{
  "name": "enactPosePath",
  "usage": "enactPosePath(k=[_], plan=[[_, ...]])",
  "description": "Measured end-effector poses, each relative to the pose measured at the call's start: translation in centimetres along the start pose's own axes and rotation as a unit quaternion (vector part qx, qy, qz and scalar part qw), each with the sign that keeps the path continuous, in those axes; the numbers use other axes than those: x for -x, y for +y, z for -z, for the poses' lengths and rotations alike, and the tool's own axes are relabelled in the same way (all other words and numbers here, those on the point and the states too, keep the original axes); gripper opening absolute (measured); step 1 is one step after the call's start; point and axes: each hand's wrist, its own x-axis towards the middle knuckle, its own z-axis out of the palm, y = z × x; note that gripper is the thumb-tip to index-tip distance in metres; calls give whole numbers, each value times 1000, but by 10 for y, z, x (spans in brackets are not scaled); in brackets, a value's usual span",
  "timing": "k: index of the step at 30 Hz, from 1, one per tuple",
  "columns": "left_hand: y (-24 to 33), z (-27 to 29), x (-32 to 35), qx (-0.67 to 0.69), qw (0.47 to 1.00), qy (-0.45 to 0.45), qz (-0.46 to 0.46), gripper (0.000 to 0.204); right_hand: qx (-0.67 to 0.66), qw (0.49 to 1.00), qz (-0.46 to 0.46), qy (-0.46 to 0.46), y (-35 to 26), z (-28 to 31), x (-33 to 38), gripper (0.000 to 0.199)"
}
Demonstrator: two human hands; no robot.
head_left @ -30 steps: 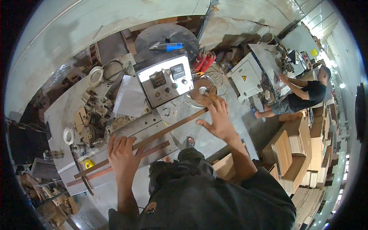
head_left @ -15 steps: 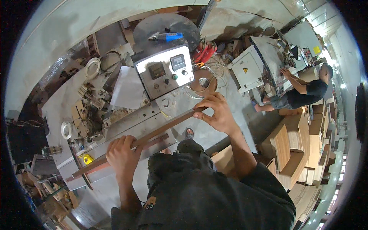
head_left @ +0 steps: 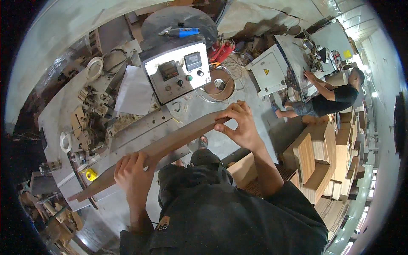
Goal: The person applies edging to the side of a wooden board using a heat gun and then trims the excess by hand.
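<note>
Board, shift: turned since the earlier frame; a broad face now shows where a narrow strip was seen one second ago.
Board, look: long, flat, matt brown, darker along the near side; straight edges appear bowed toward the rim of the view.
Board, place: slanting from the lower left of the frame up to the centre, over the grey table; contact with the tabletop cannot be told.
Left hand: fingers close together, bent over the board left of centre, thumb at the near side; clamped on it.
Right hand: thumb and fingertips pinched on the upper end at centre; one second ago, spread open there.
Tape measure: yellow, lower left, just beside the board.
Control box: upper centre, apart from both hands.
</note>
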Motion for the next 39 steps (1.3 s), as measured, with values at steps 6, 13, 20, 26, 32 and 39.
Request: enactPosePath(k=[6, 13, 20, 26, 32, 39], plan=[[1, 1, 5, -41, 998, -45, 13, 24, -26, 1000, 4, 0, 3, 2, 2, 32], [2, 1, 0, -20, 999, -36, 3, 34, -23, 998, 19, 48, 3, 2, 3, 30], [19, 2, -13, 8, 990, -122, 71, 26, -48, 998, 6, 41, 4, 4, 3, 32], [33, -1, -31, 8, 981, -171, 95, 32, -40, 999, 24, 19, 9, 11, -6, 32], [49, 1, -46, 4, 977, -177, 117, 28, -39, 994, 68, -70, 34, 34, -34, 36], [65, -2, -59, -34, 972, -174, 154, 23, -205, 976, -18, -65, 189, 34, -118, 26]])
